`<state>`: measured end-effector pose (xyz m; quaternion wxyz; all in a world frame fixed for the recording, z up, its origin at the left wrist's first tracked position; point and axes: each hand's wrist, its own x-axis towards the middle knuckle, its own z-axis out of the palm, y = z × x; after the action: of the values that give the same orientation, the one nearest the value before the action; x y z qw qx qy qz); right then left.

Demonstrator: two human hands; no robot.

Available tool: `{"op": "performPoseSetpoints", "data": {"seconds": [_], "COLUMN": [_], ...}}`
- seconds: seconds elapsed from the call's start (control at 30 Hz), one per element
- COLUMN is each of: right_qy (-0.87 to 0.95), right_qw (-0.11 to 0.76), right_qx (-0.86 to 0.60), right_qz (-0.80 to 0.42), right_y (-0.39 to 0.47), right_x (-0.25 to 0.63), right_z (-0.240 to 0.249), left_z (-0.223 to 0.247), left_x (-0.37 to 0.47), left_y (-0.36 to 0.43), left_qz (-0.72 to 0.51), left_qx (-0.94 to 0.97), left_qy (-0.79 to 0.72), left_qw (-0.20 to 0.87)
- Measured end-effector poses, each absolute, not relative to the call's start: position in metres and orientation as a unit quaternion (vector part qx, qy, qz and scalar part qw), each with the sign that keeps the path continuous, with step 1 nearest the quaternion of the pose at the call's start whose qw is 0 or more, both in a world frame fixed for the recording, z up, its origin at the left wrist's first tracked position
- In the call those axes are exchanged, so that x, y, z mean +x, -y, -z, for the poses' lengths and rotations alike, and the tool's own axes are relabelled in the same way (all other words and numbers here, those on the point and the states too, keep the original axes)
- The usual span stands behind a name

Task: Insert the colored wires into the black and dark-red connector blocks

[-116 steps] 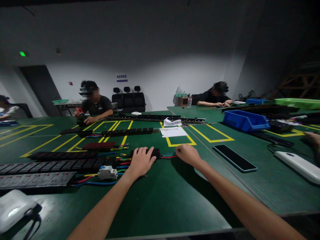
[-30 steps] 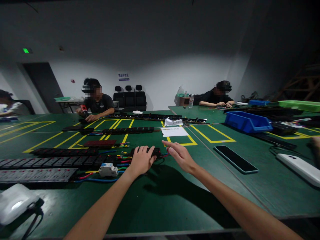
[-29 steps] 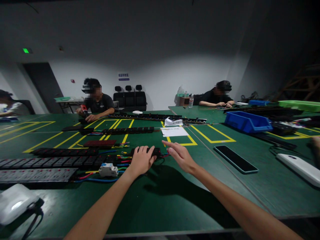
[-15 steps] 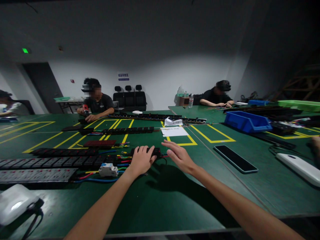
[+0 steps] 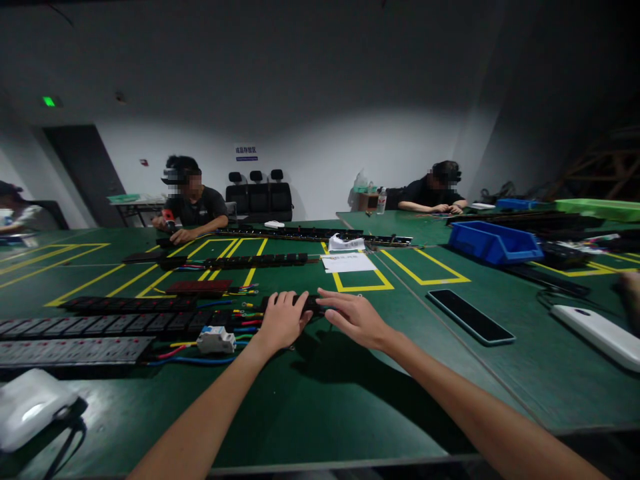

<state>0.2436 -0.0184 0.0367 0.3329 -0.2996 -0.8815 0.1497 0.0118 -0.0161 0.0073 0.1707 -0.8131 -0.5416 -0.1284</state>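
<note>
My left hand (image 5: 284, 321) rests on a short black block (image 5: 313, 305) on the green table, its thumb and fingers curled over the block. From the right, my right hand (image 5: 357, 319) reaches the block's right end with its fingers stretched out and somewhat apart. Its fingertips hide part of that end. Just left of my left hand, coloured wires with ring terminals (image 5: 249, 305) come out of the black socket strips (image 5: 165, 325). A white circuit breaker (image 5: 216, 340) sits on the wires of the nearest grey strip (image 5: 80, 350).
A phone (image 5: 470, 317), a white device (image 5: 595, 337) and a blue bin (image 5: 493, 243) stand to the right. White paper (image 5: 349, 263) lies beyond my hands. Two persons sit across the table, another at far left. A white object (image 5: 33, 407) is at near left.
My right hand has moved slightly left and lower, onto the right end of the black block. My left hand has stayed on the block.
</note>
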Motion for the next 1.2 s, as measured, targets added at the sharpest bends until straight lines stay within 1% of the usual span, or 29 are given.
{"op": "performPoseSetpoints", "data": {"seconds": [0.13, 0.23, 0.37, 0.47, 0.6, 0.7, 0.83, 1.03, 1.2], "right_qy": [0.894, 0.892, 0.862, 0.835, 0.813, 0.811, 0.832, 0.893, 0.915], "right_qw": [0.308, 0.31, 0.328, 0.325, 0.289, 0.263, 0.263, 0.247, 0.229], "right_qx": [-0.299, -0.309, -0.38, -0.44, -0.505, -0.523, -0.487, -0.368, -0.323], "right_qz": [-0.131, -0.113, -0.073, -0.054, -0.03, -0.018, -0.031, -0.079, -0.077], "right_y": [0.023, 0.023, 0.02, 0.016, 0.014, 0.012, 0.009, 0.016, 0.026], "right_x": [0.242, 0.241, 0.24, 0.238, 0.234, 0.233, 0.236, 0.234, 0.223], "right_z": [-0.04, -0.038, -0.031, -0.026, -0.019, -0.016, -0.014, -0.016, -0.016], "left_z": [-0.009, -0.01, -0.01, -0.01, -0.009, -0.008, -0.007, -0.008, -0.007], "left_x": [0.013, 0.013, 0.013, 0.014, 0.015, 0.014, 0.014, 0.013, 0.012], "left_y": [0.017, 0.017, 0.017, 0.017, 0.017, 0.016, 0.016, 0.016, 0.016], "left_qz": [0.121, 0.12, 0.122, 0.128, 0.132, 0.134, 0.135, 0.132, 0.128], "left_qx": [-0.811, -0.812, -0.813, -0.808, -0.807, -0.807, -0.808, -0.812, -0.812], "left_qy": [0.546, 0.545, 0.543, 0.548, 0.547, 0.546, 0.543, 0.537, 0.536], "left_qw": [0.171, 0.17, 0.172, 0.173, 0.178, 0.18, 0.182, 0.187, 0.194]}}
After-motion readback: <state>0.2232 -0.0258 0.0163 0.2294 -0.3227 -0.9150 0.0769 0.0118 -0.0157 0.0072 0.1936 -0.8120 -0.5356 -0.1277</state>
